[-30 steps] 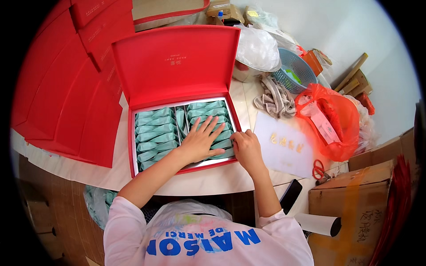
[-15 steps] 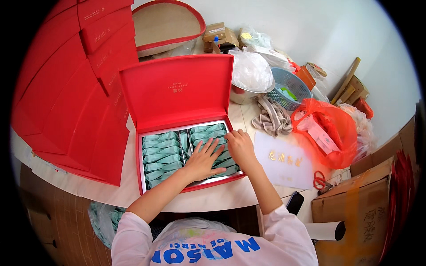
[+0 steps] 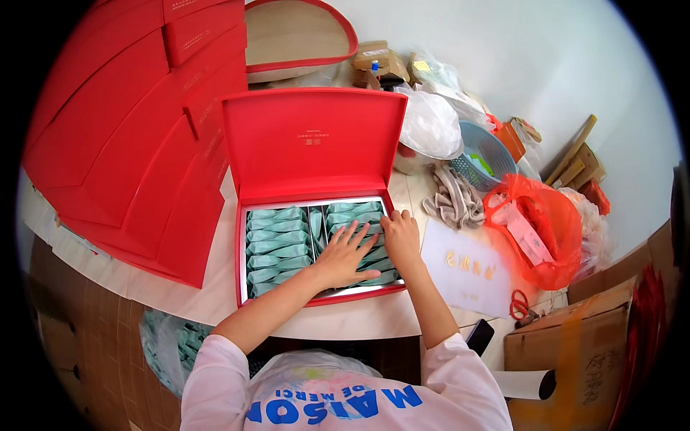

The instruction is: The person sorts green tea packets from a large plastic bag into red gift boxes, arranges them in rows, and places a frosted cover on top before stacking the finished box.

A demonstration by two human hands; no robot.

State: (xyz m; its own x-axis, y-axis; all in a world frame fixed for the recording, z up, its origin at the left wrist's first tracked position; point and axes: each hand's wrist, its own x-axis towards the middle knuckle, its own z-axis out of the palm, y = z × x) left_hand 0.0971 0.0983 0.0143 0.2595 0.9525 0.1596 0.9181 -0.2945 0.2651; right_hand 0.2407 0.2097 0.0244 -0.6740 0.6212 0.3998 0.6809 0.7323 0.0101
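Observation:
A red gift box (image 3: 316,147) lies on the table in front of me, its lid raised at the back. Inside, pale green packets (image 3: 279,238) stand in rows in a silver-edged tray, split by a narrow middle section. Across the right-hand row, my left hand (image 3: 343,258) rests flat with its fingers spread. My right hand (image 3: 402,241) is at the box's right rim, fingers bent and closed at the end of a green packet in that row. Its fingertips are partly hidden. Both palms cover some of the packets.
Stacked red boxes (image 3: 136,144) rise at the left. To the right are a grey striped cloth (image 3: 454,199), a blue basket (image 3: 483,154), an orange-red plastic bag (image 3: 568,233), a white sheet (image 3: 463,269) and red scissors (image 3: 520,305). A cardboard carton (image 3: 546,352) stands lower right.
The whole scene has shifted a little to the right in the view. Both hands keep nearly the same places on the packets.

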